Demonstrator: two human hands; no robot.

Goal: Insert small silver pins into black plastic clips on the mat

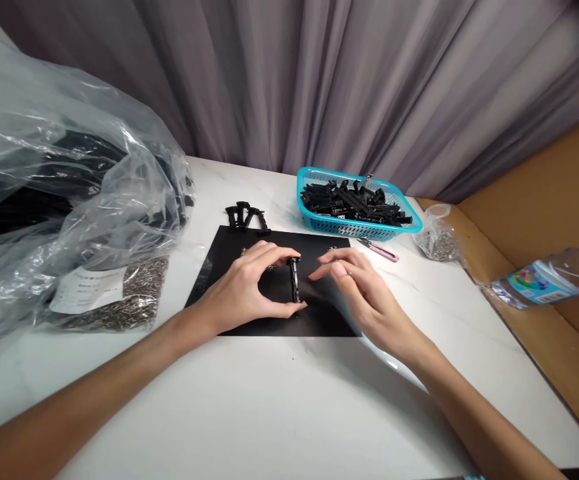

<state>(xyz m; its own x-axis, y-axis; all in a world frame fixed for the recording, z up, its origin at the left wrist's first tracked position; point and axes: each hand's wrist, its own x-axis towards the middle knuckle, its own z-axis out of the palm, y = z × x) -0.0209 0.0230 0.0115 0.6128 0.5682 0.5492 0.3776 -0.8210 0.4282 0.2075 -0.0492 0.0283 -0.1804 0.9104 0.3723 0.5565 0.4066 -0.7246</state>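
Note:
My left hand (254, 287) grips a narrow black plastic part (294, 280) by its two ends, between thumb and fingertips. The part stands lengthwise over a black mat (249, 323). To the right of it, apart from the part, is my right hand (357, 277). Its thumb and fingers are pinched together and a finger points toward the part; whatever lies in the pinch is too small to make out. Small metal pieces (332, 249) lie on the mat behind the right hand, and others are partly hidden behind the left.
Several black parts (244, 217) lie behind the mat. A blue basket (364, 230) holds many more, with pink-handled snips (382, 251) in front. Bags of metal pieces (137, 293) (439, 243) stand on both sides. A plastic bottle (539, 283) lies at right, beside cardboard (544, 193).

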